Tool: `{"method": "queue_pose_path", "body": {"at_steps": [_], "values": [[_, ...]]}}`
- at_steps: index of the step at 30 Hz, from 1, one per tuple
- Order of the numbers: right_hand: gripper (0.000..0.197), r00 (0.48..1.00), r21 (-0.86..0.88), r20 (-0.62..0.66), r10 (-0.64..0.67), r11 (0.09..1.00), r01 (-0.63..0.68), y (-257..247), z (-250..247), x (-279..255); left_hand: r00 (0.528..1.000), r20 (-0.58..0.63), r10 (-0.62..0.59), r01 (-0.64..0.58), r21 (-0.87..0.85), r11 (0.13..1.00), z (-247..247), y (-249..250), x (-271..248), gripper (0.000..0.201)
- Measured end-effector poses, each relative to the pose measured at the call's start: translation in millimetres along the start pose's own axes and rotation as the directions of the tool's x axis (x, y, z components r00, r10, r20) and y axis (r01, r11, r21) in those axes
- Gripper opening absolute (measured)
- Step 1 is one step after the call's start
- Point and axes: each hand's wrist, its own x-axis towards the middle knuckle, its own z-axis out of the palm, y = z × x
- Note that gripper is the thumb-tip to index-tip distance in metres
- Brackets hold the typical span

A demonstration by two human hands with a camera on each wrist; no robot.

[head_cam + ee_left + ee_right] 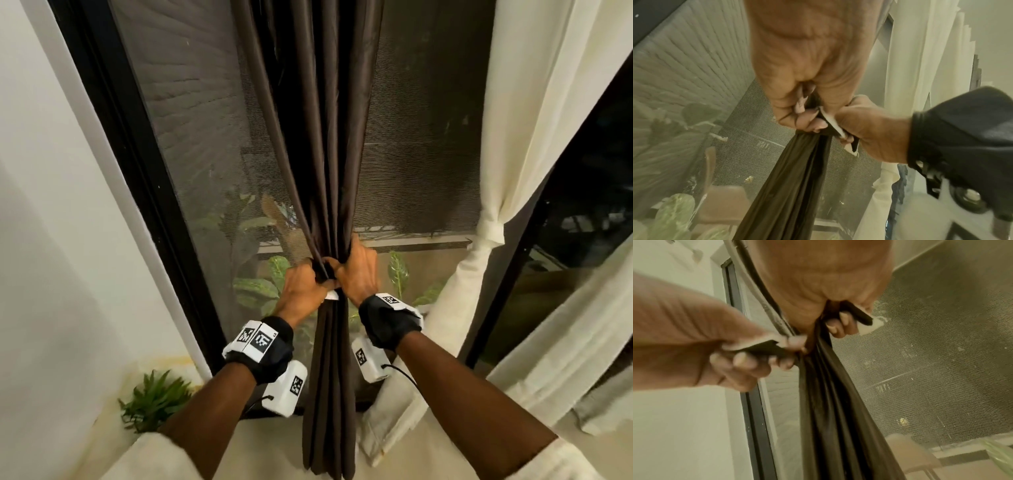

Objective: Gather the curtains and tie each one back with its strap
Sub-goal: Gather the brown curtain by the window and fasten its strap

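The dark brown curtain (325, 154) hangs gathered into a narrow bunch in front of the window screen. Both hands meet at its waist. A dark strap (831, 125) with a pale underside runs round the bunch. My left hand (303, 284) grips one end of the strap (762, 348), fingers curled under it. My right hand (356, 270) pinches the other end, whose white tip (869, 324) sticks out past its fingers. The two hands touch against the folds. The part of the strap behind the curtain is hidden.
A cream curtain (513, 120) hangs at the right, cinched by its own cream tie (490, 233). The black window frame (137, 164) runs down the left beside a white wall. Leafy plants (267, 287) show through the screen, and a small green plant (154, 401) stands low left.
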Motion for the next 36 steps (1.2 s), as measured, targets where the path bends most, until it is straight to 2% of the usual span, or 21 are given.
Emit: {"method": "queue_pose_path", "body": {"at_steps": [3, 4, 7, 9, 10, 13, 16, 18, 20, 23, 25, 27, 29, 31, 33, 36], "values": [[0.051, 0.997, 0.131, 0.029, 0.078, 0.988, -0.081, 1.8, 4.7, -12.5, 0.998, -0.061, -0.021, 0.016, -0.088, 0.996, -1.6, -1.7, 4.9, 0.011], [0.05, 0.997, 0.151, 0.038, 0.068, 0.986, -0.073, 2.1, 6.3, -19.0, 0.995, -0.091, -0.04, 0.032, -0.094, 0.995, -1.9, -1.6, 6.7, 0.011], [0.028, 0.987, 0.056, 0.034, -0.16, 0.986, 0.158, 6.2, 8.5, -38.8, 0.98, -0.178, -0.087, 0.063, -0.133, 0.989, -0.9, -1.4, 11.7, 0.012], [0.021, 0.944, -0.005, 0.091, -0.318, 0.947, 0.32, 7.9, 4.2, -49.9, 0.974, -0.195, -0.115, 0.084, -0.158, 0.984, 0.2, -1.0, 13.3, 0.013], [0.02, 0.917, -0.038, 0.153, -0.369, 0.925, 0.379, 5.6, 0.8, -53.5, 0.971, -0.196, -0.139, 0.108, -0.161, 0.981, 1.1, -3.0, 14.6, 0.02], [0.027, 0.853, -0.079, 0.306, -0.423, 0.882, 0.465, -3.4, -6.3, -52.0, 0.973, -0.15, -0.174, 0.151, -0.15, 0.977, -0.3, -11.7, 15.4, 0.038], [0.045, 0.831, -0.049, 0.446, -0.333, 0.918, 0.394, -14.0, -12.6, -32.8, 0.984, -0.023, -0.178, 0.17, -0.196, 0.966, -12.3, -26.3, 12.7, 0.029], [0.028, 0.791, -0.121, 0.523, -0.317, 0.891, 0.437, -24.0, -13.6, -20.0, 0.981, 0.078, -0.18, 0.193, -0.24, 0.951, -21.1, -37.3, 10.0, 0.021], [0.014, 0.713, -0.223, 0.561, -0.421, 0.752, 0.62, -37.2, -11.6, -13.4, 0.981, 0.111, -0.158, 0.179, -0.214, 0.96, -30.8, -46.6, 5.5, 0.017], [0.012, 0.513, -0.266, 0.564, -0.648, 0.445, 0.855, -57.2, -6.0, -12.7, 0.981, 0.165, -0.1, 0.121, -0.125, 0.985, -45.6, -45.6, -6.3, 0.008], [0.017, 0.409, -0.254, 0.611, -0.677, 0.321, 0.912, -66.7, 3.3, -10.9, 0.98, 0.18, -0.089, 0.112, -0.124, 0.986, -53.1, -43.9, -12.6, 0.011], [0.019, 0.365, -0.257, 0.679, -0.637, 0.259, 0.931, -72.9, 9.2, -8.2, 0.982, 0.147, -0.117, 0.134, -0.117, 0.984, -57.5, -46.4, -17.0, 0.015], [0.016, 0.372, -0.322, 0.72, -0.586, 0.192, 0.927, -77.6, 11.0, -5.7, 0.983, 0.077, -0.166, 0.177, -0.169, 0.969, -62.3, -52.9, -19.5, 0.016], [0.007, 0.446, -0.35, 0.682, -0.58, 0.277, 0.895, -81.0, 8.1, -4.3, 0.967, -0.045, -0.252, 0.227, -0.302, 0.926, -64.5, -61.5, -17.0, 0.014], [0.011, 0.534, -0.387, 0.678, -0.505, 0.373, 0.844, -82.0, 7.7, -3.0, 0.929, -0.152, -0.337, 0.239, -0.448, 0.861, -66.8, -63.8, -17.0, 0.016], [0.02, 0.596, -0.427, 0.695, -0.402, 0.435, 0.792, -81.7, 10.0, -2.9, 0.913, -0.147, -0.382, 0.232, -0.582, 0.779, -64.5, -57.2, -17.0, 0.025]]}}
